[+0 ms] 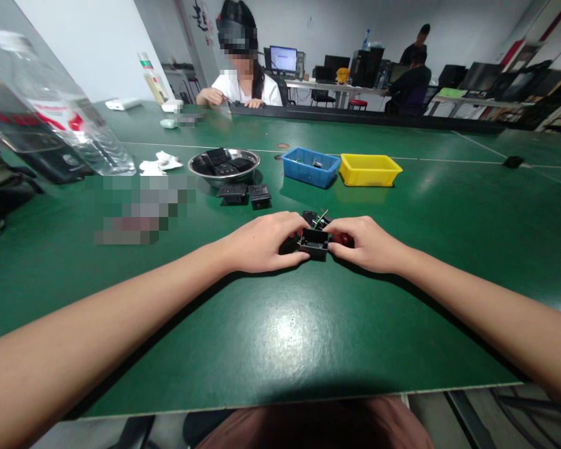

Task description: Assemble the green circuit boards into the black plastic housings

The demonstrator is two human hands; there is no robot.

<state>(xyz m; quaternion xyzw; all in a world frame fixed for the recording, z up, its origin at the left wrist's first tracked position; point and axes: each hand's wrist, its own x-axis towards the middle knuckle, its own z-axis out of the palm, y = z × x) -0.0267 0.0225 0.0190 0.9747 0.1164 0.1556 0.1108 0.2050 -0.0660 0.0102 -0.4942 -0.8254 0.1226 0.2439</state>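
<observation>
A small black plastic box (315, 247), open at the top, is held just at the green table between my two hands. My left hand (270, 243) grips its left side with thumb and fingers. From the right, my right hand (365, 243) pinches the other side, its lower fingers curled under. Right behind the box is a small green circuit board (322, 218), standing at a slant near my right fingertips; whether they touch it I cannot tell. Another black piece (309, 216) lies just behind my left fingertips.
Beyond my hands stand a metal bowl (199, 169) of black plastic parts, two black cases (260, 196) before it, a blue bin (308, 171) with small parts and a yellow bin (370, 171). A water bottle (81, 118) is at left. Across the table (206, 337) sits a person (245, 87).
</observation>
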